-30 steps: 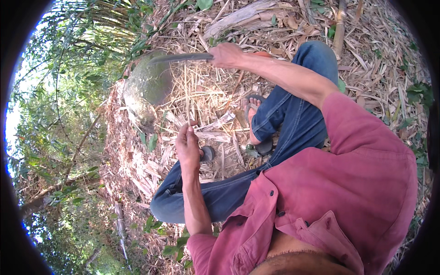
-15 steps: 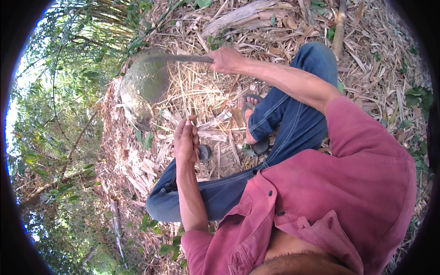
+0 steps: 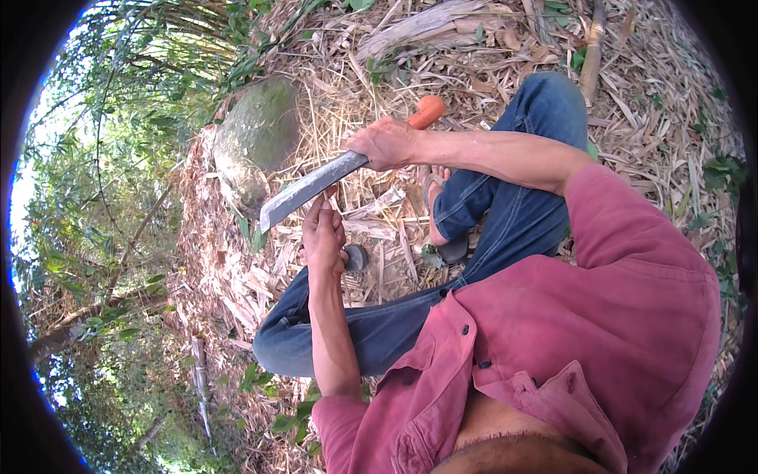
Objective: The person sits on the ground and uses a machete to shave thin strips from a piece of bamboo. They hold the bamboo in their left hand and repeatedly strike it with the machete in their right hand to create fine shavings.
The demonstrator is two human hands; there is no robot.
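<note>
Right of the rock, the right hand grips the knife, its orange handle pointing away from the rock, its blade slanting below it. The left hand, below the rock, curls beside the blade; whether its fingers pinch anything, I cannot tell.

Shirt: faded pinkish red, small dark buttons along its front, roughly elbow-length sleeves. Emerging from under shirt: blue jeans, pale stitching along leg. Well apart from shirt: dark sandals. Left hand, right hand: both bare.
</note>
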